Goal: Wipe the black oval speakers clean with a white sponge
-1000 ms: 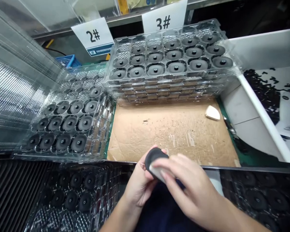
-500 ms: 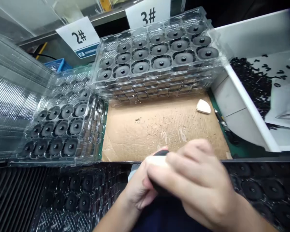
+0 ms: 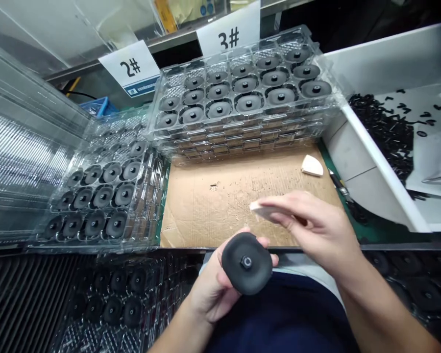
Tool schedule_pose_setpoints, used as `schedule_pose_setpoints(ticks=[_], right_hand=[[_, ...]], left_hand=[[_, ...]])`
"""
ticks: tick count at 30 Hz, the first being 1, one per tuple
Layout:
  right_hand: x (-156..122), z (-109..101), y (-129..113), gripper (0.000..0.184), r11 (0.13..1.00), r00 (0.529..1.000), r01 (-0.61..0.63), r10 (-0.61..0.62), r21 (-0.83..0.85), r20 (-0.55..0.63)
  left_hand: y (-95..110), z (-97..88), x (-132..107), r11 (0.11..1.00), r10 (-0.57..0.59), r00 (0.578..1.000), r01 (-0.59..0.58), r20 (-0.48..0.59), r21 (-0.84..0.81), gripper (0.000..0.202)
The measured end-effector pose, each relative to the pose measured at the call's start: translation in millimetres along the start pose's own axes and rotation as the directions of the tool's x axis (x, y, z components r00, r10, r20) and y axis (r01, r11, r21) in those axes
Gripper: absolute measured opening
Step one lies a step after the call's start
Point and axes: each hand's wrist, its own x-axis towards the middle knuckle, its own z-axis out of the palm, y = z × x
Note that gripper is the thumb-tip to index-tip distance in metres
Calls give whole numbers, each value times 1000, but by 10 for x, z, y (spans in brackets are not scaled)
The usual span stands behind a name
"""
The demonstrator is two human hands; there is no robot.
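My left hand [image 3: 220,279] grips a dark grey, rounded plastic disc [image 3: 255,277] by its edge, with the raised centre post facing up toward me. Above and to the right of it, my right hand [image 3: 316,228] pinches a flat white block [image 3: 263,211] between thumb and fingers. The block is apart from the disc. A second white block [image 3: 312,165], wedge-shaped with a curved side, lies on the cardboard sheet [image 3: 191,211] near its right edge.
Stacked clear trays [image 3: 242,128] of similar discs stand at the back, with another stack [image 3: 135,215] on the left. At right, a white bin [image 3: 382,162] holds small black parts. A black-handled knife [image 3: 343,189] lies beside it. More trays [image 3: 125,294] sit below the table edge.
My right hand has moved up and right, off the disc, bringing the white block away with it. In my left hand the disc now shows its whole upper face.
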Motion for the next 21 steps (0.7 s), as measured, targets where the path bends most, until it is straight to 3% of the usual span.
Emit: schedule_pose_setpoints(ticks=[3,6,9,11,13,15,17,19,21], right_hand=[[-249,125,315,22,964,966,-258,258,-69,-14],[-546,298,543,23,950,947,-293,304,-107,101],[-642,303,531,22,946,936,-301,318,-123,152],[-538,211,341,21,940,939,-313,327,-134,103],[-341,126,48,23,964,971,-235,239,-124,22],[-125,115,-245,29,995,998,25,-21,-93,52],[50,175,-442,31,959,941,281,-269,-35,206],[151,260,-519,33,941,888,335,-299,-46,350],[189,331,-524,36,947,897,276,-192,-166,397]], left_hand=[[25,-55,-31,996,17,998,-11,68,-93,56],[44,-95,-45,993,20,997,-11,78,-119,54],[54,-124,-53,992,9,996,2,84,-127,54],[60,-145,-63,993,5,996,6,92,-119,55],[66,-169,-80,995,-2,995,13,104,-103,57],[73,-196,-101,998,-3,997,8,83,-61,57],[84,-228,-123,1000,2,1000,-2,19,9,58],[96,-261,-144,998,21,999,-19,-45,60,61],[105,-285,-159,998,15,998,-11,-64,67,66]])
